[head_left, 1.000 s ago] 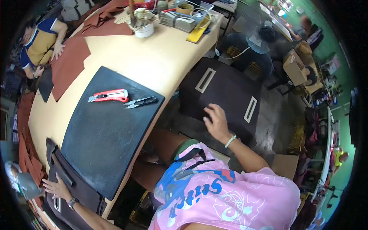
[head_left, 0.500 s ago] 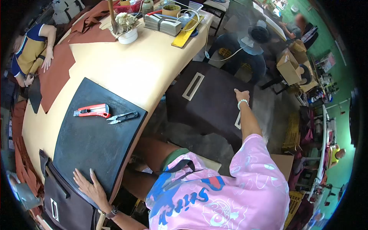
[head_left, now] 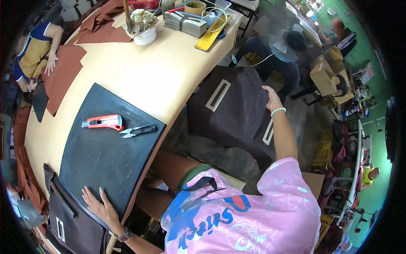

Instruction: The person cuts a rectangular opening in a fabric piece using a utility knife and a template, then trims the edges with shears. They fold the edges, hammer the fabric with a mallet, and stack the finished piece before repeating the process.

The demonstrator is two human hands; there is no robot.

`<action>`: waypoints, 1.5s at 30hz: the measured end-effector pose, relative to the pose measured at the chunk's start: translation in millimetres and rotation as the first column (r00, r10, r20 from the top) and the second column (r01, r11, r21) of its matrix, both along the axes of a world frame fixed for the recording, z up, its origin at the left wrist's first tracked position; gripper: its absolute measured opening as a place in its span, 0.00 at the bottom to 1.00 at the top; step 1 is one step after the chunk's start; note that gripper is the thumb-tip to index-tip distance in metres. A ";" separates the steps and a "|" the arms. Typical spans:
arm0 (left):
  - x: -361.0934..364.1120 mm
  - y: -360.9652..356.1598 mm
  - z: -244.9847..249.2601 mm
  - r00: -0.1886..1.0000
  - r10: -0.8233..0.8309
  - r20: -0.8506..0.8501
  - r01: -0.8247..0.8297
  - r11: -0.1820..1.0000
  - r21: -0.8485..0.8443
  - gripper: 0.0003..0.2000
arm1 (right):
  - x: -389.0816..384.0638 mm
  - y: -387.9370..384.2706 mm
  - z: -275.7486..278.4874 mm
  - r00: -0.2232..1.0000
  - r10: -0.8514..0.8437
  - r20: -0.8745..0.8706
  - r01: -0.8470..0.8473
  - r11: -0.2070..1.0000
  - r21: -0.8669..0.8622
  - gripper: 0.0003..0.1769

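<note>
My left hand (head_left: 102, 208) lies with its fingers spread on the lower part of a black cutting mat (head_left: 101, 165). A red utility knife (head_left: 103, 122) and a pair of thread snips (head_left: 138, 131) rest on that mat, above the hand. Away to the right, my right hand (head_left: 274, 100) pinches the edge of a dark brown leather-like sheet (head_left: 241, 110). Two pale rectangular frames show on this sheet: one frame (head_left: 218, 95) at its left, another frame (head_left: 268, 132) beside my forearm. Part of the sheet is hidden by the arm.
On the cream table (head_left: 122, 63) stand a white bowl (head_left: 145, 37), banded grey plates (head_left: 185, 24) and a yellow strip (head_left: 211, 36). Dark brown material (head_left: 78, 222) lies at lower left. A co-worker (head_left: 38, 55) handles reddish-brown leather (head_left: 63, 70). A fan (head_left: 295, 40) stands beyond.
The dark sheet's right edge is drawn up into a fold at my right hand, which sits slightly further right. My left hand stays flat on the mat. The view has shifted a little.
</note>
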State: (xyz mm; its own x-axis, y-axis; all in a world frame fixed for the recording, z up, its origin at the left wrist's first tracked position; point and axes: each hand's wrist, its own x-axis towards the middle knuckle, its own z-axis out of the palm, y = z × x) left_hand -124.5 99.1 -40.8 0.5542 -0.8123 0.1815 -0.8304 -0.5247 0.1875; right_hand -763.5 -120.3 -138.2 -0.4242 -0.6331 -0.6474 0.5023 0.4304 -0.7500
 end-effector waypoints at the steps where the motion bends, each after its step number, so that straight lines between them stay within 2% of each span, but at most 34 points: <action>1: -0.6 -1.0 0.3 1.000 0.002 0.000 -0.002 1.000 0.005 0.29 | 15.7 6.7 14.3 0.996 0.042 0.073 -0.032 0.991 -0.130 0.16; 3: -1.2 -1.7 -1.2 1.000 -0.011 0.012 0.011 0.999 -0.037 0.29 | 49.1 24.1 39.2 0.969 0.153 0.193 -0.068 0.919 -0.388 0.17; 4: -1.1 -1.1 -1.2 1.000 -0.013 0.021 0.015 0.998 -0.059 0.30 | 74.1 32.7 57.3 0.964 0.140 0.224 -0.014 0.875 -0.483 0.16; 6: -10.6 -3.3 5.5 0.986 -0.027 0.162 0.040 0.996 -0.078 0.33 | 127.3 49.7 90.9 0.957 0.036 0.287 0.148 0.791 -0.594 0.14; 7: -19.9 -5.4 11.7 0.972 -0.033 0.233 0.054 0.995 -0.084 0.35 | 159.9 62.3 120.4 0.935 0.130 0.331 0.143 0.713 -0.686 0.14; 8: -35.9 -9.5 21.4 0.983 -0.178 0.036 0.181 0.959 -0.218 0.38 | 190.8 74.1 141.3 0.954 0.097 0.285 0.150 0.667 -0.729 0.18; 9: -60.1 -15.7 34.8 0.931 -0.338 -0.139 0.268 0.891 -0.366 0.40 | 217.1 83.3 155.9 0.975 0.107 0.195 0.085 0.632 -0.771 0.18; 10: -83.6 -20.7 46.6 0.820 -0.500 -0.280 0.309 0.797 -0.519 0.43 | 243.4 89.2 167.7 0.991 0.136 -0.016 -0.092 0.573 -0.814 0.18; 11: -103.8 -24.0 55.3 0.691 -0.645 -0.325 0.376 0.705 -0.601 0.50 | 265.8 89.8 174.4 0.902 0.093 -0.422 -0.407 0.508 -0.759 0.19; 12: -124.0 -28.8 67.7 0.588 -0.731 -0.345 0.414 0.639 -0.649 0.49 | 290.0 85.9 179.9 0.718 0.006 -0.696 -0.623 0.452 -0.639 0.19; 14: -146.8 -40.9 88.7 0.620 -0.710 -0.335 0.388 0.648 -0.655 0.44 | 351.3 68.5 203.3 0.812 0.321 -0.488 -0.562 0.197 -0.804 0.10; 15: -151.7 -49.2 95.0 0.640 -0.694 -0.330 0.372 0.655 -0.657 0.42 | 382.2 60.1 215.5 0.782 0.495 -0.379 -0.492 0.117 -0.863 0.09; 16: -145.6 -64.3 96.6 0.668 -0.660 -0.344 0.322 0.673 -0.666 0.37 | 395.0 57.6 231.4 0.686 0.630 -0.364 -0.524 0.080 -0.848 0.11; 17: -130.2 -80.5 95.9 0.696 -0.623 -0.356 0.269 0.687 -0.675 0.32 | 418.5 57.4 237.5 0.633 0.746 -0.206 -0.420 0.107 -0.901 0.11; 19: -80.0 -103.2 89.0 0.584 -0.666 -0.465 0.167 0.658 -0.734 0.21 | 448.7 49.8 254.7 0.727 0.468 -0.503 -0.531 -0.081 -0.843 0.10; 21: -30.8 -120.4 109.3 0.868 -0.448 -0.216 0.231 0.748 -0.623 0.13 | 491.1 23.1 272.6 0.887 0.217 -0.407 -0.335 -0.306 -0.891 0.09; 22: -14.5 -129.6 131.3 0.918 -0.373 -0.135 0.242 0.797 -0.554 0.11 | 505.6 6.1 277.3 0.879 0.215 -0.425 -0.347 -0.322 -0.881 0.09; 23: 6.9 -132.7 154.8 0.958 -0.283 -0.053 0.227 0.855 -0.467 0.11 | 525.0 -17.4 279.1 0.913 0.106 -0.393 -0.329 -0.375 -0.867 0.07; 25: 75.6 -131.4 180.5 0.867 -0.435 0.243 0.489 0.652 -0.580 0.13 | 528.6 -38.0 299.3 0.695 0.023 -0.719 -0.696 -0.229 -0.680 0.02; 26: 85.7 -124.3 193.4 0.896 -0.375 0.239 0.435 0.626 -0.648 0.15 | 504.9 -12.9 319.6 0.878 0.263 -0.400 -0.360 -0.187 -0.914 0.09; 27: 94.8 -114.0 206.5 0.920 -0.317 0.232 0.383 0.590 -0.711 0.16 | 506.7 -35.5 297.5 0.725 -0.200 -0.660 -0.688 -0.268 -0.674 0.20; 28: 93.1 -96.3 214.2 0.961 -0.239 0.136 0.259 0.618 -0.742 0.19 | 488.8 -23.5 293.1 0.446 -0.736 -0.509 -0.840 -0.149 -0.522 0.25; 30: 82.4 -62.0 207.7 0.929 -0.223 0.294 0.369 0.603 -0.708 0.20 | 476.3 6.8 259.0 0.678 -0.439 -0.589 -0.730 -0.308 -0.611 0.25; 31: 78.3 -49.3 200.7 0.903 -0.219 0.370 0.423 0.597 -0.681 0.20 | 467.3 22.3 241.0 0.695 -0.382 -0.610 -0.718 -0.321 -0.618 0.23; 34: 82.8 -23.7 155.0 0.883 -0.152 0.445 0.399 0.743 -0.537 0.18 | 445.8 79.8 178.9 0.481 -0.373 -0.793 -0.877 -0.199 -0.438 0.17; 35: 89.4 -16.6 137.9 0.875 -0.117 0.469 0.363 0.799 -0.478 0.18 | 441.5 100.3 159.2 0.398 -0.283 -0.873 -0.917 -0.143 -0.371 0.15; 36: 97.1 -8.8 122.5 0.885 -0.130 0.447 0.340 0.837 -0.428 0.18 | 441.8 117.0 148.3 0.383 0.095 -0.919 -0.906 -0.158 -0.393 0.14; 37: 103.4 -1.3 109.9 0.895 -0.143 0.423 0.318 0.870 -0.378 0.19 | 442.1 133.5 137.4 0.361 0.490 -0.793 -0.886 -0.086 -0.456 0.13; 38: 107.8 6.8 99.2 0.908 -0.136 0.396 0.268 0.916 -0.300 0.19 | 442.5 149.8 126.5 0.349 0.740 -0.575 -0.886 0.060 -0.460 0.14; 39: 110.1 15.8 90.5 0.921 -0.128 0.368 0.219 0.951 -0.219 0.19 | 444.6 156.6 124.2 0.261 0.804 -0.534 -0.935 0.074 -0.346 0.17; 40: 109.9 24.0 86.0 0.935 -0.118 0.334 0.149 0.986 -0.070 0.20 | 447.7 165.3 126.5 0.195 0.847 -0.495 -0.935 0.009 -0.353 0.18; 41: 105.9 32.3 83.5 0.933 -0.071 0.352 0.025 0.991 0.134 0.23 | 452.9 177.1 131.6 0.199 0.817 -0.541 -0.935 -0.008 -0.355 0.17; 43: 91.7 42.0 90.9 0.911 0.061 0.409 -0.229 0.898 0.376 0.26 | 457.9 188.0 117.8 0.161 0.635 -0.756 -0.883 -0.249 -0.398 0.17; 45: 71.8 43.8 107.4 0.914 0.009 0.406 -0.107 0.970 0.219 0.28 | 467.2 196.8 121.6 0.142 0.512 -0.847 -0.853 -0.371 -0.367 0.16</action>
State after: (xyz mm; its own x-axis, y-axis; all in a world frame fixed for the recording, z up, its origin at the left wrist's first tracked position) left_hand -52.7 142.9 66.5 0.5217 -0.8273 0.2083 -0.7763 -0.5616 -0.2861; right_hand -296.3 76.4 -16.7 0.8052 -0.4835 0.3434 0.0812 -0.4837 -0.8715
